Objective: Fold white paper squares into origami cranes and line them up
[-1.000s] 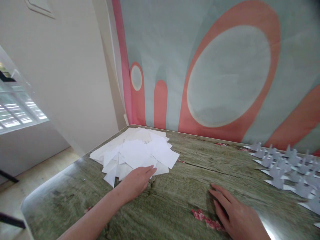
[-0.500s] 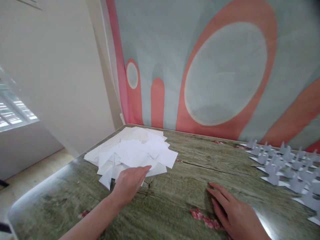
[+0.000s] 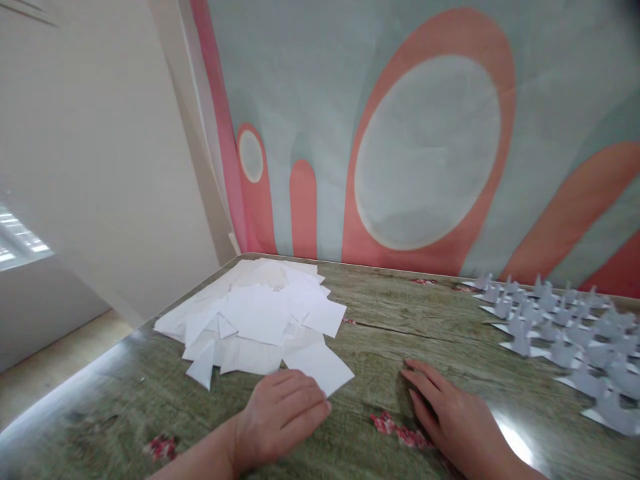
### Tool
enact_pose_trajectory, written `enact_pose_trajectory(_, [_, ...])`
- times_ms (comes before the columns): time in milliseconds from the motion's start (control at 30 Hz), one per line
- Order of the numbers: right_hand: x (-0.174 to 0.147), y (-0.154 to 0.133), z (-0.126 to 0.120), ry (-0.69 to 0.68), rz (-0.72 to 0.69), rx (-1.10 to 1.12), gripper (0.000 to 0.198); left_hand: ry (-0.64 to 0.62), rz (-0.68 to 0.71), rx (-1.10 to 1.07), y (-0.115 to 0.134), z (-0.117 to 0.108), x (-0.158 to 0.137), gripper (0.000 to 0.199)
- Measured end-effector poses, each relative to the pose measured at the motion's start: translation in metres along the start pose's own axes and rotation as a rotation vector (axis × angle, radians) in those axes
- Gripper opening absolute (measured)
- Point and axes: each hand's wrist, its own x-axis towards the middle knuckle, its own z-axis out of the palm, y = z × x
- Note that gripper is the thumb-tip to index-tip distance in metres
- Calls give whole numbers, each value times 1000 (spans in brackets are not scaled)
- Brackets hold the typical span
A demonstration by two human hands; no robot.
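My left hand (image 3: 283,417) is at the near edge of a pile of white paper (image 3: 260,307). Its fingers are together on the near corner of a square white paper sheet (image 3: 323,368), which sticks out toward me from the pile. The thumb side is partly hidden, so the exact grip does not show. Farther right, my right hand (image 3: 453,417) lies over the wooden-patterned tabletop (image 3: 380,360) with fingers extended and slightly apart. Nothing is in it.
Several rows of folded white paper figures (image 3: 560,327) stand along the table's right side. A blue-green and coral patterned wall covering (image 3: 420,147) rises behind the table. Beyond the left table edge are a pale wall (image 3: 100,133) and the floor (image 3: 75,347).
My left hand has drawn back toward me from the pile, and a square sheet has come out with it. My right hand has hardly moved. The view has shifted slightly right.
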Motion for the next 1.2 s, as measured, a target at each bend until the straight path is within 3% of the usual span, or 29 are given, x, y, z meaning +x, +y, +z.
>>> enact_pose_trajectory(133, [1,1,-1,-18,-1,14,33,-73,117,-101,16,7,28,21])
enact_pose_trajectory(333, [1,-3,-12,-27,7,139,44,-64,206,-143,29,35,62,17])
enact_pose_trajectory(433, [0,-9,-21,12,-89,188,50,-47,202,-144,33,48,68,13])
enact_pose_trajectory(533, [-1,-13,-26,85,-227,200,35,-69,197,-152,36,54,71,14])
enact_pose_trajectory(600, [-1,-14,-27,122,-283,221,22,-123,133,-174,36,53,71,17])
enact_pose_trajectory(667, [0,-14,-27,146,-294,238,16,-171,-25,-210,35,52,71,20])
enact_pose_trajectory(767, [3,-14,-28,154,-273,237,18,-194,-287,-242,28,52,66,35])
enact_pose_trajectory(833, [3,-14,-27,148,-267,239,21,-217,-369,-251,23,56,60,37])
enact_pose_trajectory(1033, [1,-13,-23,113,-246,315,21,-192,-356,-300,13,73,46,19])
enact_pose_trajectory(1200, [0,-13,-28,-24,-127,399,20,-219,-394,-368,9,65,57,18])
